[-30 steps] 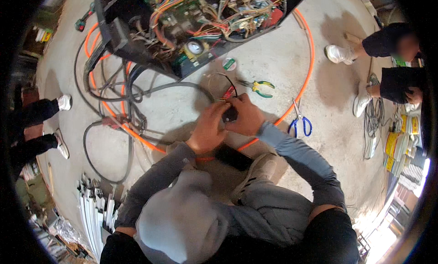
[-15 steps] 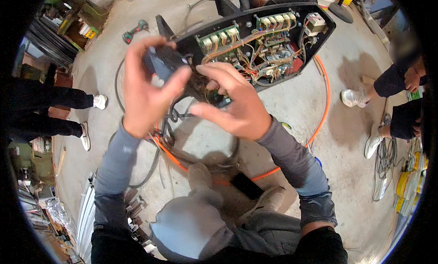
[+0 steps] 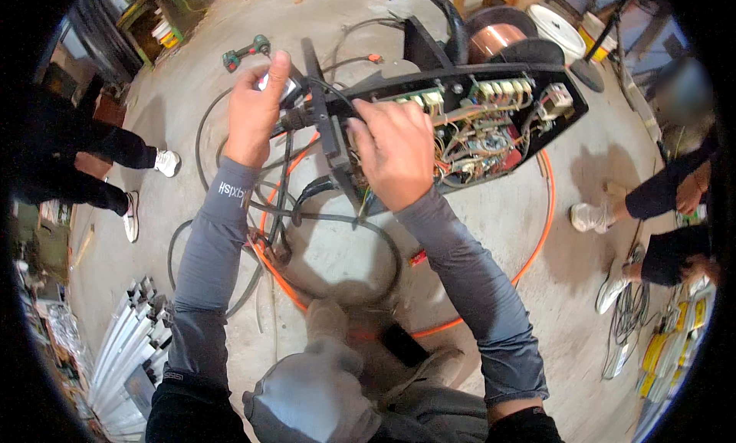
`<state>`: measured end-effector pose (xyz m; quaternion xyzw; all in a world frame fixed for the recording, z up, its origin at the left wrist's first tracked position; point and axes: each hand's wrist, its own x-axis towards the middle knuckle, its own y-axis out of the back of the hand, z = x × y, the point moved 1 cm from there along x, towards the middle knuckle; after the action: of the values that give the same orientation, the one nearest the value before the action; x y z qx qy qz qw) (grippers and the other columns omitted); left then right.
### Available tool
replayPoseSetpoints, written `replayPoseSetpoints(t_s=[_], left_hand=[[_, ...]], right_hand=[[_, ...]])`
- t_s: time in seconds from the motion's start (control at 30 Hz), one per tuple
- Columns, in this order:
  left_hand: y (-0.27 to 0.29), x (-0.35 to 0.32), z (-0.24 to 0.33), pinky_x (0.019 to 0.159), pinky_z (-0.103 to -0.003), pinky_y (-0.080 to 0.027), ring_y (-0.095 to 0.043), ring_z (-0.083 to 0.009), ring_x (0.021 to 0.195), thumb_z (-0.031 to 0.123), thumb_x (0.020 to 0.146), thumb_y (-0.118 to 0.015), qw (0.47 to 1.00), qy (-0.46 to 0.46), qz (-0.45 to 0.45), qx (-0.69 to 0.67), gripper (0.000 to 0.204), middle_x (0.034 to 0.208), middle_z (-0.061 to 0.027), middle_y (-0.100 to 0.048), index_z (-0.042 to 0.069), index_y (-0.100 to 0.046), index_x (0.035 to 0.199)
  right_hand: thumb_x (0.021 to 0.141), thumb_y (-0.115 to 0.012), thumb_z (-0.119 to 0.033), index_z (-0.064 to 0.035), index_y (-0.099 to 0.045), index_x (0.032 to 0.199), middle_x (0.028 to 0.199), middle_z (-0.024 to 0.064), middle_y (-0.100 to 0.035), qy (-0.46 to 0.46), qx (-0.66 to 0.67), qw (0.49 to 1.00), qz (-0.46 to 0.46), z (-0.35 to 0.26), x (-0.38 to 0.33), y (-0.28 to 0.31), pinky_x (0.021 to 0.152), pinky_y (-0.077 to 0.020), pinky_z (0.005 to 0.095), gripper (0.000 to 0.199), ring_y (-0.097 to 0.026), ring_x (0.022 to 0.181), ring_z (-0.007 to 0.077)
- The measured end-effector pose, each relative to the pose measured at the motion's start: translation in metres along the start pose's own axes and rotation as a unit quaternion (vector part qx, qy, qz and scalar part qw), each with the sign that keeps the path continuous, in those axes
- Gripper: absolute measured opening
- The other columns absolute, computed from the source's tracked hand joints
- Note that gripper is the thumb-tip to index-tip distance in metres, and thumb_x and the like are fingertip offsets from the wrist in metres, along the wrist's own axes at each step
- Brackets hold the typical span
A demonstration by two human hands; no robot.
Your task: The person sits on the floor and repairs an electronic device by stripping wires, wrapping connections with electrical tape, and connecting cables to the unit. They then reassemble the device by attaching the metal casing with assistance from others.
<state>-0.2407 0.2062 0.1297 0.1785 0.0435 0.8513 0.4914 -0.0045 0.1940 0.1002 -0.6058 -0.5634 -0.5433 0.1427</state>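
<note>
Panel [image 3: 491, 121] wiring is lying exposed under my right hand [image 3: 395, 152], which is pressing flat; my left hand [image 3: 257, 109] is gripping the connector [image 3: 285, 90], cables [image 3: 307, 213] hanging loose.

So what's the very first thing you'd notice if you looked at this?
Right in the middle, two hands work on an open black machine stuffed with coloured wires. The left hand grips a black plug and cable at its end, and the right hand presses on the open side. Below them a bright orange hose loops over the grey floor, and a shiny copper wire spool sits behind the machine.
</note>
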Motion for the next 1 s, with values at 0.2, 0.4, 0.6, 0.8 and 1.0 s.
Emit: replayPoseSetpoints(t_s=[0.2, 0.4, 0.6, 0.8, 1.0], left_hand=[[-0.007, -0.007, -0.038, 0.082, -0.028, -0.05, -0.06, -0.0126, 0.089, 0.065, 0.098, -0.063, 0.985, 0.118, -0.083, -0.097, 0.077, 0.1, -0.0068, -0.067, -0.008, -0.063, 0.124], [-0.021, -0.02, -0.04, 0.09, -0.029, -0.049, -0.059, -0.0143, 0.1, 0.057, 0.104, -0.059, 0.994, 0.02, -0.004, -0.111, 0.065, 0.109, -0.0082, -0.066, -0.004, -0.061, 0.123], [-0.016, -0.043, -0.028, 0.103, -0.034, -0.048, -0.061, -0.0183, 0.116, 0.047, 0.107, -0.058, 0.995, -0.058, 0.013, -0.074, 0.06, 0.127, -0.014, -0.065, -0.003, -0.055, 0.14], [0.012, -0.076, -0.032, 0.105, -0.035, -0.048, -0.058, -0.0196, 0.123, 0.041, 0.111, -0.05, 0.993, -0.067, 0.087, -0.035, 0.052, 0.132, -0.0122, -0.062, -0.002, -0.054, 0.142], [0.004, -0.195, -0.091, 0.081, -0.026, -0.047, -0.055, -0.0089, 0.091, 0.016, 0.107, -0.061, 0.999, 0.032, 0.014, -0.017, 0.02, 0.105, -0.0017, -0.063, 0.0, -0.062, 0.119]], right_hand=[[0.088, -0.076, -0.009, -0.0047, -0.074, 0.108, 0.089, 0.0084, -0.07, 0.011, -0.015, 1.0, 0.007, 0.002, 0.0, -0.008, 0.077, -0.0447, 0.0416, 0.021, -0.061, 0.084, 0.0298], [0.086, -0.079, -0.009, -0.0072, -0.072, 0.097, 0.089, 0.0057, -0.071, 0.034, 0.012, 0.999, 0.012, -0.005, 0.003, -0.009, 0.075, -0.0435, 0.0405, 0.013, -0.061, 0.082, 0.0273], [0.086, -0.078, -0.008, -0.006, -0.074, 0.101, 0.101, 0.0086, -0.074, 0.043, 0.002, 0.999, 0.021, -0.003, 0.003, 0.012, 0.085, -0.0476, 0.0404, 0.016, -0.065, 0.094, 0.0282], [0.086, -0.075, -0.006, -0.0078, -0.069, 0.115, 0.108, 0.0097, -0.07, 0.048, 0.004, 0.998, -0.029, 0.025, -0.051, 0.065, 0.086, -0.0461, 0.0428, 0.03, -0.064, 0.097, 0.0316], [0.085, -0.076, 0.0, -0.0035, -0.069, 0.104, 0.101, 0.0136, -0.071, -0.079, -0.029, 0.975, -0.204, 0.068, -0.193, 0.114, 0.079, -0.0516, 0.0432, 0.021, -0.066, 0.088, 0.0349]])
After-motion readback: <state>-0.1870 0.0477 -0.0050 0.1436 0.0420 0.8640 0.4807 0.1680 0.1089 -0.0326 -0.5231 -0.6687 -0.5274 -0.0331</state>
